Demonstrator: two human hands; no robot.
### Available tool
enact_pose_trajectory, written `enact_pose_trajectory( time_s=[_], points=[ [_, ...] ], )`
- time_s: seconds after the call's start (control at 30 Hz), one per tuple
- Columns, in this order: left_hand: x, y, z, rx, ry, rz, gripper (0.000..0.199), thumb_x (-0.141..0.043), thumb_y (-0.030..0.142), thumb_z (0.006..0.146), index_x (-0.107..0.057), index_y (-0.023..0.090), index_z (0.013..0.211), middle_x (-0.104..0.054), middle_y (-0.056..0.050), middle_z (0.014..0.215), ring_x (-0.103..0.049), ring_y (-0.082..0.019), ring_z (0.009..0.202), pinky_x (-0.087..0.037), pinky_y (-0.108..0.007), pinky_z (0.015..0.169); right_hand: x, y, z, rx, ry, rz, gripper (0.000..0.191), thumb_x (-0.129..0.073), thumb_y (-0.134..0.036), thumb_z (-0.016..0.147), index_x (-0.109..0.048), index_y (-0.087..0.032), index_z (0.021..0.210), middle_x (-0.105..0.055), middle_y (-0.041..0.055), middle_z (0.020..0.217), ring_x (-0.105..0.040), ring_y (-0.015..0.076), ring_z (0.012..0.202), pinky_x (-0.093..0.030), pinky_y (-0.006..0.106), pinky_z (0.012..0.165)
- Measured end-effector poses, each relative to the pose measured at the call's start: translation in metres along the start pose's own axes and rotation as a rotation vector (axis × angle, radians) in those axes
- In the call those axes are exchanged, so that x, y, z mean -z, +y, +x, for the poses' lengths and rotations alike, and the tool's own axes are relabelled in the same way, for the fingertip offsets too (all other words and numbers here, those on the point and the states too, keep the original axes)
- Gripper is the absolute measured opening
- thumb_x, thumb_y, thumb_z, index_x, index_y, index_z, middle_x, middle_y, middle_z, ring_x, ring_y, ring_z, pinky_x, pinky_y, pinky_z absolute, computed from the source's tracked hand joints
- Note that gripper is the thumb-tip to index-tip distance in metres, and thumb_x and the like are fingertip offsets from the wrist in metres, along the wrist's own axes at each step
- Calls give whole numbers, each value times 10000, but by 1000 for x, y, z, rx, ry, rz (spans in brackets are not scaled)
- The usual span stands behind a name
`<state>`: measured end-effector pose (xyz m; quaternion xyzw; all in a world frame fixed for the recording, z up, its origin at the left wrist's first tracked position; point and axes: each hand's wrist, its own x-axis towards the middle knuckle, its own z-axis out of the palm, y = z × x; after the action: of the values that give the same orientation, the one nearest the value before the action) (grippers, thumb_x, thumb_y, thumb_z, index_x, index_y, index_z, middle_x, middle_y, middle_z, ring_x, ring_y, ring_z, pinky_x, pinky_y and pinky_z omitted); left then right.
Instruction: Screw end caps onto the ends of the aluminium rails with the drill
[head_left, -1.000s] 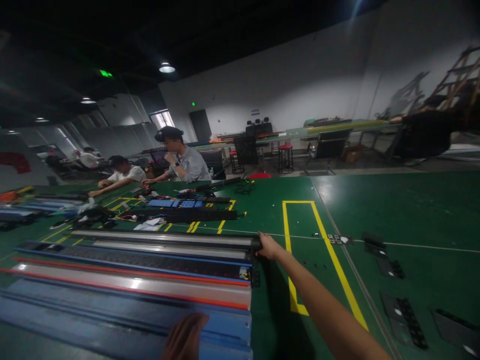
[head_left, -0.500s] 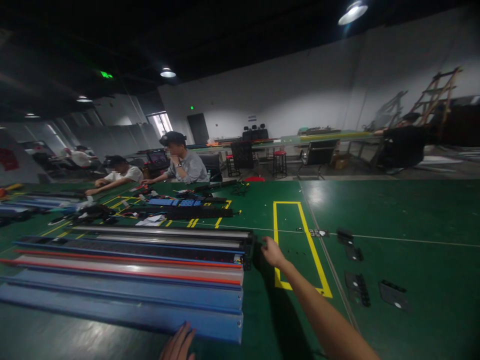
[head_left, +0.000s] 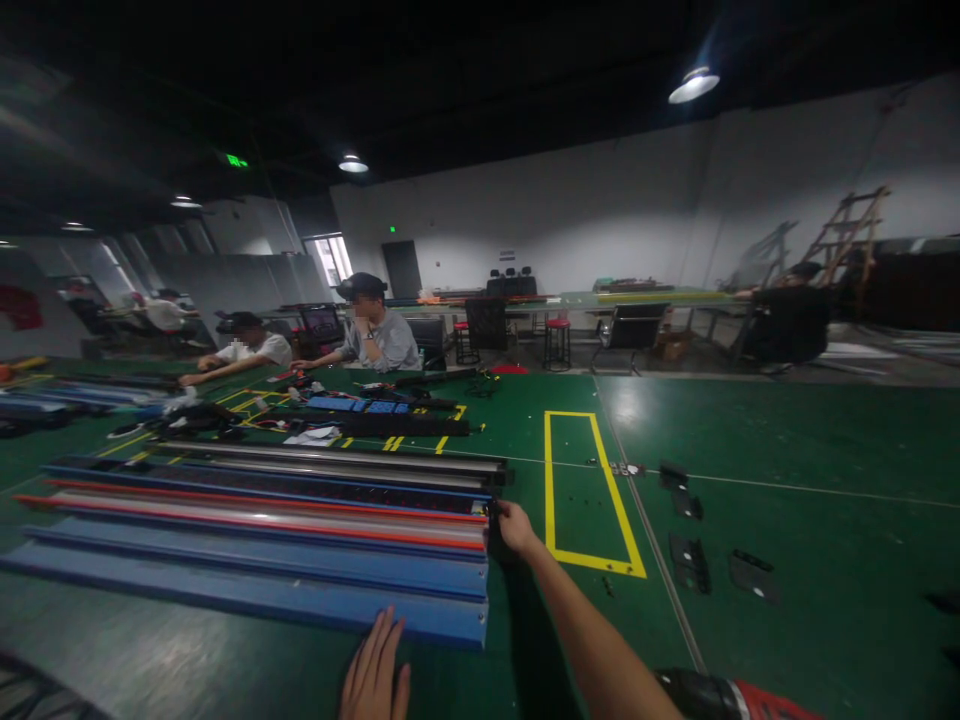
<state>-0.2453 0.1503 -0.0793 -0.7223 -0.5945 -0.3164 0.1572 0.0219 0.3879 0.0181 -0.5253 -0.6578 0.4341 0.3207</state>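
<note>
My left hand (head_left: 376, 672) rests with fingers stretched out at the near edge of a long blue metal profile (head_left: 315, 597). My right hand (head_left: 516, 528) is at the right-hand end of the bundle, its fingers closed around a black end piece (head_left: 493, 512). That piece sits at the end of a long dark strip (head_left: 322, 490) with blue edges; my fingers partly hide it. Between the strip and the blue profiles lies a pale bar with orange-red edges (head_left: 285, 518). Behind them is a black and silver rail (head_left: 337, 458).
A yellow tape rectangle (head_left: 551, 490) marks the green table (head_left: 825, 430). Several black brackets (head_left: 688, 562) lie right of it. A red and black power drill (head_left: 739, 694) is at the lower right. Two people sit across the table, beyond wires and blue battery packs (head_left: 334, 404).
My right hand has moved left and toward me, from beside the rail's end onto the black end piece. The view has shifted, bringing the drill and more of my left hand in.
</note>
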Motion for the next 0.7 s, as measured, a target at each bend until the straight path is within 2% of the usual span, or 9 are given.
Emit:
enact_pose_trajectory(
  time_s=[0.1, 0.3, 0.5, 0.63, 0.7],
  points=[
    [-4, -1, -1, 5, -25, 5, 557, -507, 276, 990, -477, 218, 1543, -547, -137, 1541, -563, -301, 1387, -574, -466, 1030, -4, 2, 1, -23, 15, 48, 314, -592, -225, 839, -769, -143, 1085, -806, 127, 1061, -741, 287, 1045, -548, 388, 945],
    [-5, -1, -2, 23, -65, -21, 513, -508, 270, 982, -536, 196, 1488, -543, -147, 1542, -542, -315, 1406, -577, -484, 1041, -1, 3, -3, -25, 0, 116, 306, -634, -254, 828, -782, -144, 1072, -808, 98, 1045, -733, 280, 1062, -548, 370, 936],
    [1, 8, 4, 84, -66, -83, 518, -509, 272, 966, -546, 210, 1478, -548, -124, 1542, -531, -313, 1415, -565, -498, 1057, -2, -4, -6, -59, 10, 36, 318, -735, -361, 859, -777, -117, 1058, -798, 111, 1002, -738, 262, 930, -570, 381, 836],
    [5, 14, 7, 89, -50, -84, 510, -499, 262, 968, -538, 191, 1471, -540, -132, 1547, -522, -311, 1422, -568, -496, 1050, -3, -4, -16, -66, 29, -59, 322, -693, -428, 960, -722, -155, 1127, -741, 68, 1145, -706, 248, 1043, -567, 431, 925],
    [6, 17, 8, 95, -47, -72, 490, -482, 250, 973, -548, 186, 1454, -549, -134, 1537, -526, -306, 1419, -564, -497, 1054, -3, -2, -25, -48, 51, -98, 272, -624, -371, 1008, -700, -184, 1191, -704, 82, 1255, -664, 260, 1164, -527, 443, 1010]
  ],
)
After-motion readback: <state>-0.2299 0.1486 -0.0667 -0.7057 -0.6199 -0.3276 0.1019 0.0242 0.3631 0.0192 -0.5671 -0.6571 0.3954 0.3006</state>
